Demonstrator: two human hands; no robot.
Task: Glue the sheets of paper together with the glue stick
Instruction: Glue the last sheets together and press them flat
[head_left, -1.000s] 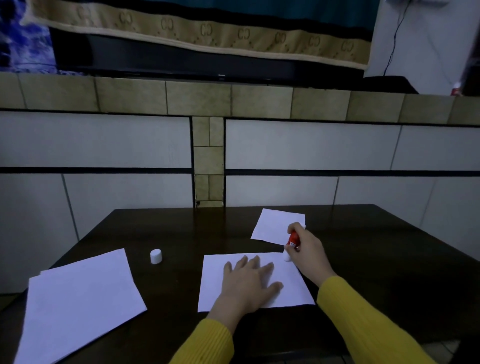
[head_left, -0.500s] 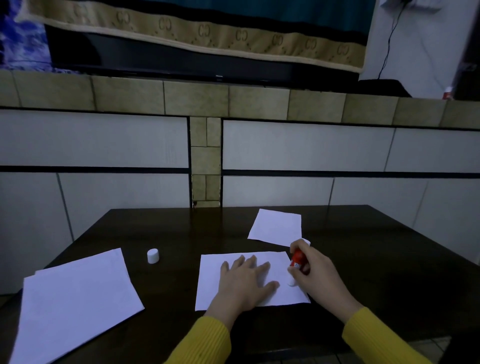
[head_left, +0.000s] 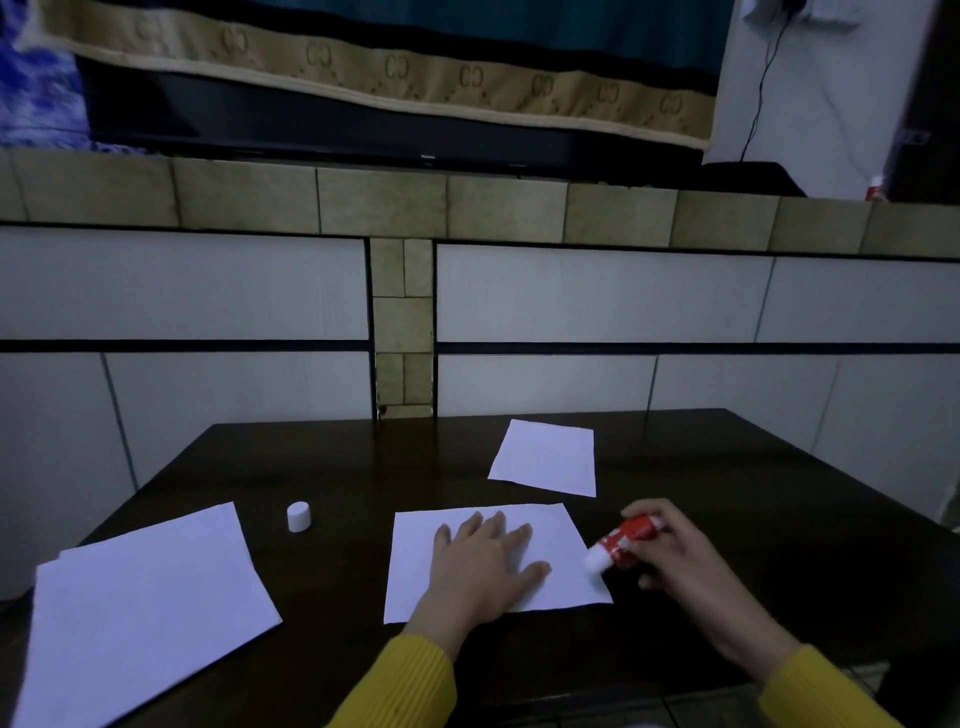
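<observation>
Both hands busy: left (head_left: 485, 564) flat on sheet (head_left: 556, 530), right (head_left: 675, 558) gripping glue stick (head_left: 623, 543) tilted, tip down-left at sheet's edge.

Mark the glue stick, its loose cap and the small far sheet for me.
glue stick (head_left: 629, 538): head view, red body.
cap (head_left: 299, 516): head view, white side.
small far sheet (head_left: 546, 457): head view, its middle.

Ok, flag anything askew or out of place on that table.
Nothing stands out. The white cap stands apart from the glue stick, as expected mid-gluing; the small sheet and the left stack lie slightly skewed, undamaged.
</observation>
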